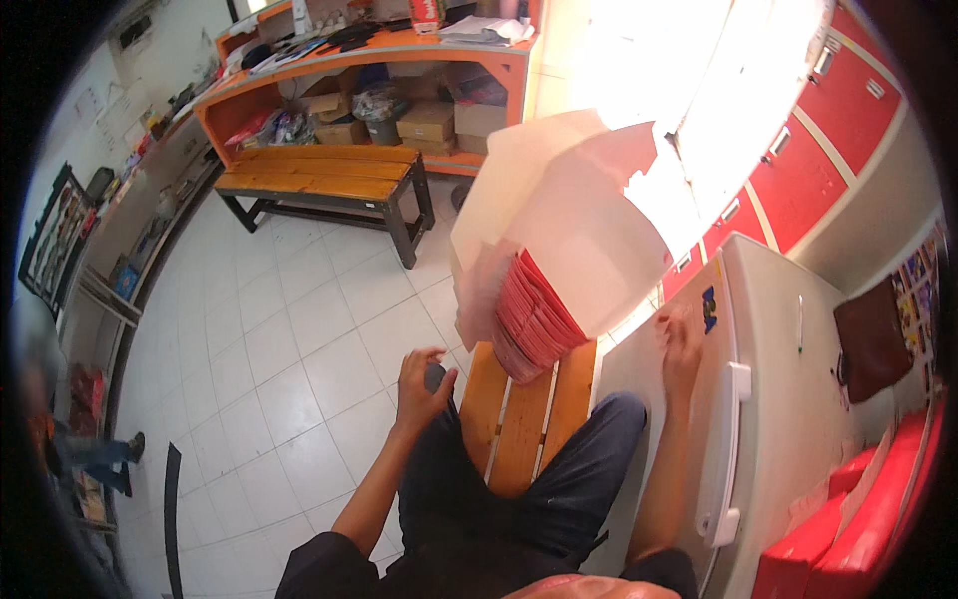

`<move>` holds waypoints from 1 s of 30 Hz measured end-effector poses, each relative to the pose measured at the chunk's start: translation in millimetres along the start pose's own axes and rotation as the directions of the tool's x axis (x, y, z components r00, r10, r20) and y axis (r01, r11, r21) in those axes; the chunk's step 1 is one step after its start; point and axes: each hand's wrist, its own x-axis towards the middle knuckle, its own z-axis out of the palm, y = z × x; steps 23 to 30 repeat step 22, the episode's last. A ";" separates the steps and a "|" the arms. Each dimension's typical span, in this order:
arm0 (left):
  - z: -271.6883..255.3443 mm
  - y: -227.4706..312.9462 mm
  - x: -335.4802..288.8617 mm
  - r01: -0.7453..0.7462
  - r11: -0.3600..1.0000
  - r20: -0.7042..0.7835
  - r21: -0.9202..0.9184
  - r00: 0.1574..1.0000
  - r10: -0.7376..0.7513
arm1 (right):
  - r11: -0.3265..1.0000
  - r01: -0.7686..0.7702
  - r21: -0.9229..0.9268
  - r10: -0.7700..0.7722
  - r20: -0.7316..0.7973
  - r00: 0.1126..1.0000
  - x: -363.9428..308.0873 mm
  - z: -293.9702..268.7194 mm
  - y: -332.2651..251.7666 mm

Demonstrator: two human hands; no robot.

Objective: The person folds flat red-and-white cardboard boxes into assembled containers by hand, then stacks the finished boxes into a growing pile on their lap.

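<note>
A stack of thin red packets [539,314] leans at the far end of the slatted wooden bench [479,409] between my legs. Around and behind it stands a large pale, partly see-through bag or wrapper [589,230], its top spread wide; motion blurs its left side. By my left knee, my left hand [424,387] is held with thumb and fingers apart and nothing in it. My right hand [681,347] is raised to the right of the wrapper, beside the white fridge-like cabinet [773,299]. Blur hides how its fingers lie, and I see no object in it.
Another wooden bench [319,175] with dark legs stands ahead on the tiled floor [289,329]. Behind it is an orange counter [369,50] with cardboard boxes [427,122] on its shelf. Red lockers [798,185] line the right. A person's leg [100,454] shows at far left.
</note>
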 end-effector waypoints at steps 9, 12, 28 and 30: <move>26.5 -68.7 -66.7 0.222 0.767 0.343 0.602 0.796 -0.499 | 0.724 -0.452 -0.520 0.608 0.172 0.775 -162.3 46.5 131.9; 16.3 -73.8 -62.5 0.277 0.712 0.337 0.645 0.733 -0.591 | 0.646 -0.496 -0.581 0.685 0.153 0.712 -153.6 40.6 138.8; -22.4 -53.0 -59.0 0.458 0.677 0.447 0.576 0.517 -0.730 | 0.495 -0.519 -0.697 0.848 0.257 0.464 -155.9 2.3 107.4; -22.4 -53.0 -59.0 0.458 0.677 0.447 0.576 0.517 -0.730 | 0.495 -0.519 -0.697 0.848 0.257 0.464 -155.9 2.3 107.4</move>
